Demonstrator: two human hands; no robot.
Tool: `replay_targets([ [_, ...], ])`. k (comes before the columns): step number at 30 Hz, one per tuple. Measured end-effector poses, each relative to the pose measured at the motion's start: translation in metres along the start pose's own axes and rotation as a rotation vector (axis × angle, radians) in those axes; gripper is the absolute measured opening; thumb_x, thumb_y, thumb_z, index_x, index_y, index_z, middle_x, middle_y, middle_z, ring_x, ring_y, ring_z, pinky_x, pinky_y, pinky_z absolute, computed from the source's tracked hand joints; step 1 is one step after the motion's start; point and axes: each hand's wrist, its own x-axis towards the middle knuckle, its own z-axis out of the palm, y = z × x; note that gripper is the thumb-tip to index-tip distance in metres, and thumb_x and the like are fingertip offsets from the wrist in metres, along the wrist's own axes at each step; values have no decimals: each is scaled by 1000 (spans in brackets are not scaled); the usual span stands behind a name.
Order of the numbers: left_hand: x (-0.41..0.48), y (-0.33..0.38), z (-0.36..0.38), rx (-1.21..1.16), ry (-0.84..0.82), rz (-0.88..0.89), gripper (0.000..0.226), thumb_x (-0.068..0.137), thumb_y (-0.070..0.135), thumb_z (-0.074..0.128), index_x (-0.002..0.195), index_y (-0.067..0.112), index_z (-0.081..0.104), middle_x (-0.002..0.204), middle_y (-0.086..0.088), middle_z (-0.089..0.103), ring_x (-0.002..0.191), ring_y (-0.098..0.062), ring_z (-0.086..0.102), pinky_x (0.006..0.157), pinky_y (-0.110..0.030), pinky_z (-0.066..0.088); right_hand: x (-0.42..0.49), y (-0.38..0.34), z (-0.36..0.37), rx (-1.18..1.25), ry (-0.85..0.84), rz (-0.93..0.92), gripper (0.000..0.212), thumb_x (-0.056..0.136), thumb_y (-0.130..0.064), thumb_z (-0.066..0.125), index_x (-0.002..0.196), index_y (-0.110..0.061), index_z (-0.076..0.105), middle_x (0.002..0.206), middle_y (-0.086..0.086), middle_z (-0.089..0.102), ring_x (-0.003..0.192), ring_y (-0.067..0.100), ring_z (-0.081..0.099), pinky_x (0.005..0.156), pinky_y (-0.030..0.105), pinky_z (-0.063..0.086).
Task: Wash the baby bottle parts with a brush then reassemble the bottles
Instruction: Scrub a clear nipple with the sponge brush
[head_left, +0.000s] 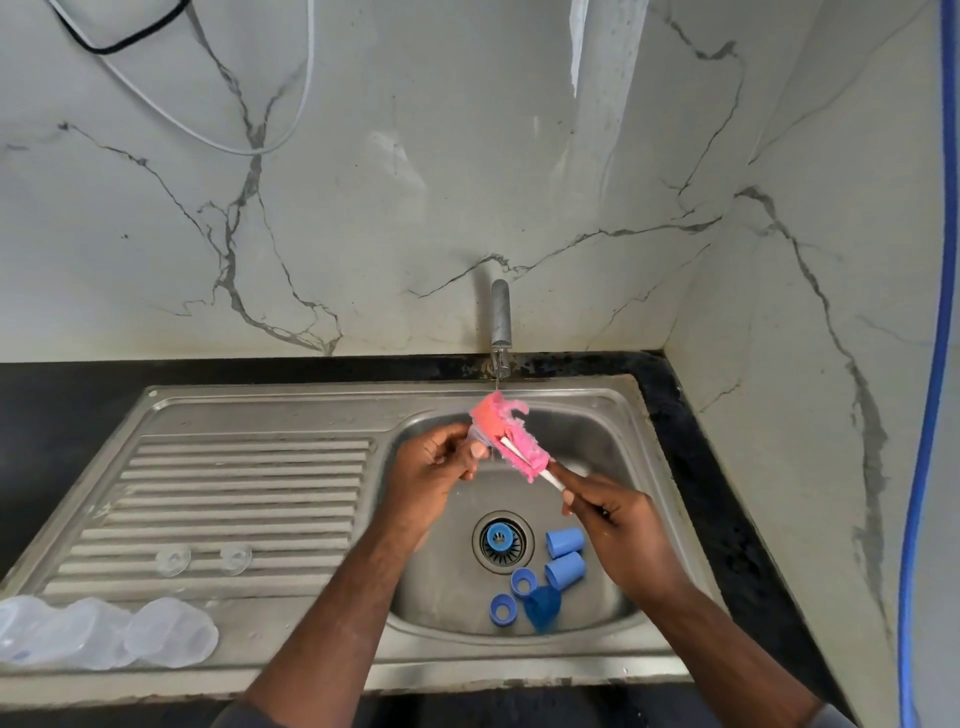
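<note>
My left hand (441, 457) pinches a small clear teat (477, 435) over the sink basin (597, 447). My right hand (613, 519) grips the white handle of a pink sponge brush (511, 436), whose head presses against the teat under the tap (501, 317). A thin stream of water runs onto the brush. In the basin lie two blue caps (565, 556), two blue screw rings (511, 592) and a darker blue piece (543, 608). Another blue ring (501, 538) sits on the drain. Two clear teats (202, 560) rest on the drainboard. Clear bottles (104, 634) lie at its front left.
The steel drainboard (234, 483) fills the left of the sink unit, set in a black counter (727, 519). Marble walls close the back and right. A blue hose (930, 364) hangs at the far right, and cables hang at the upper left.
</note>
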Motion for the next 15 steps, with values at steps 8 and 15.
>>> replay_targets([
  [8, 1, -9, 8, -119, -42, -64, 18, 93, 3, 66, 111, 0, 66, 81, -8, 73, 66, -14, 60, 65, -27, 53, 14, 1, 10, 9, 24, -23, 61, 97, -7, 63, 126, -61, 57, 78, -8, 63, 71, 19, 59, 71, 42, 54],
  [15, 12, -6, 3, -157, 28, -75, 19, 95, 6, 63, 112, 4, 70, 86, -13, 73, 70, -18, 60, 68, -28, 55, 15, 6, 10, -21, 41, -24, 59, 96, -7, 64, 126, -58, 58, 78, -12, 63, 74, 14, 63, 70, 38, 55],
])
